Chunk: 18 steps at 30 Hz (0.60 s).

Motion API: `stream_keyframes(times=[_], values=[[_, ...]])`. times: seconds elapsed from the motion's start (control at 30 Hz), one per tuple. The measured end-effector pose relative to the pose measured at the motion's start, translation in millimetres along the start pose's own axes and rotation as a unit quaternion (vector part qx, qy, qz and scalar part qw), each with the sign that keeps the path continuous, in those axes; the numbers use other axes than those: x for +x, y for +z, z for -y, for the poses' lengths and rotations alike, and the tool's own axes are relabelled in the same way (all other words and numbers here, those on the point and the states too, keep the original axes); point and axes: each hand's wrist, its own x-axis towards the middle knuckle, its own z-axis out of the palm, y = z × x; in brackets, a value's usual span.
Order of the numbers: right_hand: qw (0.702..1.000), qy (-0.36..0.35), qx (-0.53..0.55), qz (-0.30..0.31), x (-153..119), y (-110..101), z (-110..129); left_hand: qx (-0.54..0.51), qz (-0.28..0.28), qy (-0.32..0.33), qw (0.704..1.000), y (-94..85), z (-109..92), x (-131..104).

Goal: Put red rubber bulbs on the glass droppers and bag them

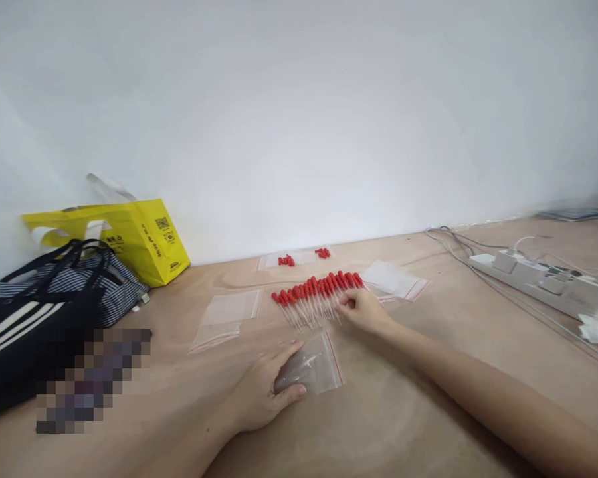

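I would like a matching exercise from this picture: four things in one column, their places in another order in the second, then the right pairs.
Things:
1. yellow bag with white handles
2. red-topped clear droppers
3. long white power strip
4. nearest clear plastic bag with a red line

Places:
A. touched by the left hand
B. on the right, beside grey cables
C. on the left, by the wall
D. in a row beside the right hand

Pairs: 1-C, 2-D, 3-B, 4-A

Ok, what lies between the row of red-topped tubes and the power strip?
In the head view, clear zip bags beside the red-topped tubes, then bare tabletop, with a grey cable running close to the power strip.
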Motion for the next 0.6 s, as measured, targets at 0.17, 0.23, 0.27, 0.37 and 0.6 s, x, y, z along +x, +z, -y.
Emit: stream_keyframes(times=[0.17,0.23,0.27,0.37,0.6], values=[[0.985,0.130,-0.107,-0.035,40.6,6.9,7.3,0.004,-0.001,-0.007,1.000,1.0,1.4,-0.5],[0.979,0.158,-0.125,-0.039,48.9,11.1,9.3,0.005,-0.002,-0.010,1.000,1.4,1.6,-0.7],[0.976,0.170,-0.132,-0.041,51.7,13.1,9.9,0.005,-0.002,-0.010,1.000,1.6,1.5,-0.7],[0.971,0.192,-0.139,-0.044,56.5,17.2,10.9,0.006,-0.001,-0.002,1.000,1.4,0.7,-0.1],[0.978,0.183,-0.094,-0.047,58.1,9.6,10.8,-0.002,-0.011,0.006,1.000,1.1,-0.2,-0.5]])
